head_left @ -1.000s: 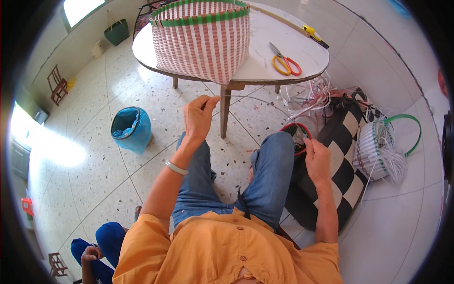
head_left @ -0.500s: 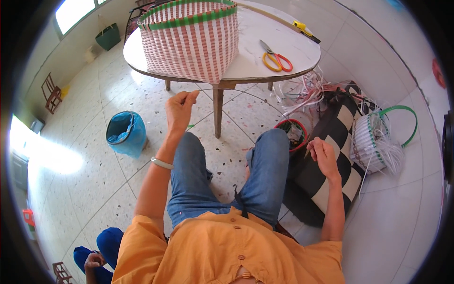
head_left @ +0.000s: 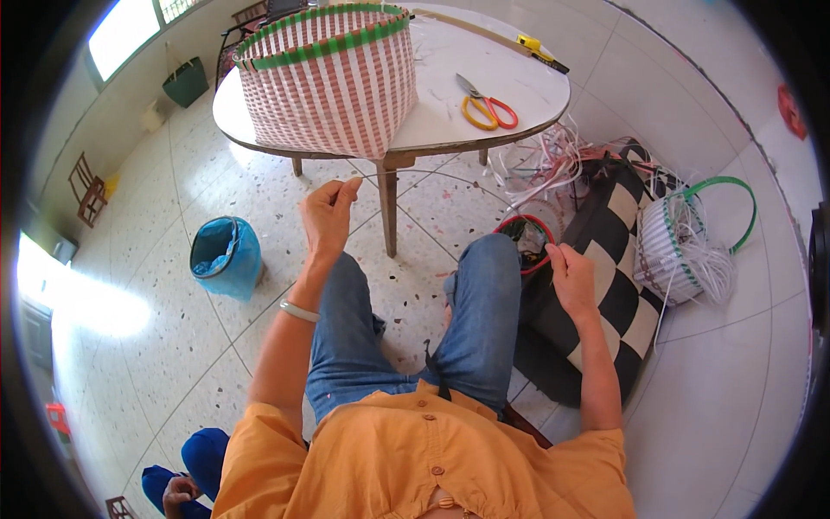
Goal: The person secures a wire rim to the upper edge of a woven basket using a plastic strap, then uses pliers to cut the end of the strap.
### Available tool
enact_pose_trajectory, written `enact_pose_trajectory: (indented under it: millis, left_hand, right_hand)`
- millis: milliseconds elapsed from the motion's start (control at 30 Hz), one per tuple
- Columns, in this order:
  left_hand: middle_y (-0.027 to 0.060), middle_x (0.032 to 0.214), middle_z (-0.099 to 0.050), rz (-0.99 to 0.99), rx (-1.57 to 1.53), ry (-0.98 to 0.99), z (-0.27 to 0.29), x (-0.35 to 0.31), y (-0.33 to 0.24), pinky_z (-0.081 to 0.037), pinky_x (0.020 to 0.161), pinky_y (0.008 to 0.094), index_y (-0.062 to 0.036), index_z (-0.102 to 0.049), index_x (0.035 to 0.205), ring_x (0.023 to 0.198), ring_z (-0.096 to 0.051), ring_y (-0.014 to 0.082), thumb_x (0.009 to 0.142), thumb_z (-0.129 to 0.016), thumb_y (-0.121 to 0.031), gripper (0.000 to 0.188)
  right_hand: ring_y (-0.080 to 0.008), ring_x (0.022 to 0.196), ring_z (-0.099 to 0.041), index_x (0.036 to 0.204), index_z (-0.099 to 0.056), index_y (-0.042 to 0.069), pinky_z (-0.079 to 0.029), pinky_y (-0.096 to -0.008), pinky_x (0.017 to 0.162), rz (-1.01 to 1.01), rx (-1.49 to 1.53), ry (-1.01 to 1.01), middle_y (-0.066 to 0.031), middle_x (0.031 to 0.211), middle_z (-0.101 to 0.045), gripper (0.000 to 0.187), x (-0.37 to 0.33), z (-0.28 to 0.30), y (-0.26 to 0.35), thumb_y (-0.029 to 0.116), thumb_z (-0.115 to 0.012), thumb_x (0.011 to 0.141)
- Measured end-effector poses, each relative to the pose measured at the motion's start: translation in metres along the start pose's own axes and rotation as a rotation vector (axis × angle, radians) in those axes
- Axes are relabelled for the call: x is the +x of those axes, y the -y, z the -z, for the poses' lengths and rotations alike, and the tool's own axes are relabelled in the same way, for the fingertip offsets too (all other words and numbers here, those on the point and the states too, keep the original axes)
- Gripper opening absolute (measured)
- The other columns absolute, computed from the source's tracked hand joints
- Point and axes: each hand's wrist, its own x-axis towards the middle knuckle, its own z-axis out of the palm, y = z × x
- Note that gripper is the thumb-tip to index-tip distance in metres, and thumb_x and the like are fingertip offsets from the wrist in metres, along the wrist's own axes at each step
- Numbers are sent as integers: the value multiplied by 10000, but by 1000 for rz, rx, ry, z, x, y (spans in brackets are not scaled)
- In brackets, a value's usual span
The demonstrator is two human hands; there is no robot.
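Note:
My left hand (head_left: 326, 216), raised before the near edge of the table, is closed in a pinch, with a pale bangle on its wrist. From its fingertips a thin wire-like strand (head_left: 432, 172) arcs to the right toward my right hand (head_left: 571, 275). That hand is pinched too, above the checkered bag and beside a red-rimmed container (head_left: 548, 227); the strand's end there is hard to make out. Beyond my left hand a pink-and-white woven basket (head_left: 333, 91) with a green rim stands on the white oval table (head_left: 445, 52). Neither hand touches it.
Scissors (head_left: 486, 105) with red and yellow handles and a yellow cutter (head_left: 534, 47) lie on the table. A blue-lined bin (head_left: 244, 268) stands at left. At right are a checkered bag (head_left: 609, 285), loose strips (head_left: 553, 160) and a white basket (head_left: 666, 238). Someone's knees (head_left: 205, 454) show at lower left.
My right hand has moved slightly up and left, still pinched. The left hand keeps its pinch. The whole view has shifted a little, so the table and basket appear farther left.

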Motion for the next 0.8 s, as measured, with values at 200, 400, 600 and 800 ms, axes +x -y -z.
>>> enact_pose_trajectory:
  millis: [200, 400, 600, 800]
  left_hand:
    - [-31, 583, -531, -10, 18, -48, -2, -1, 6, -344, 516, 241, 11, -668, 721, 565, -417, 39, 908, -707, -298, 364]
    - [58, 629, -575, 94, 46, 47, 21, 18, 24, -410, 541, 293, 28, -671, 802, 549, -463, 106, 902, -704, -254, 301]
    - [129, 994, -579, -814, 747, -104, -2, -6, -72, -400, 984, 446, -81, -601, 1207, 965, -592, 291, 744, -770, -346, 560]
    - [81, 789, -571, -1003, 349, 351, -32, -18, -96, -481, 739, 372, -67, -622, 873, 760, -586, 261, 724, -783, -289, 313]
  right_hand:
    - [-364, 515, -412, 745, -529, -32, -369, -400, 512, -22, -64, -90, -225, 601, -461, 361, 5, -10, -4, 251, -626, 946]
    - [-297, 530, -451, 753, -536, -32, -370, -381, 509, 105, 37, 34, -181, 631, -474, 309, 0, 7, 6, 190, -624, 949]
    - [-335, 570, -513, 764, -555, -15, -408, -382, 522, 293, 0, -104, -160, 659, -504, 231, 5, -4, 57, 128, -675, 901]
    - [-319, 561, -550, 761, -585, 32, -430, -384, 497, 510, -116, -184, -115, 652, -524, 210, 15, -10, 99, 159, -726, 850]
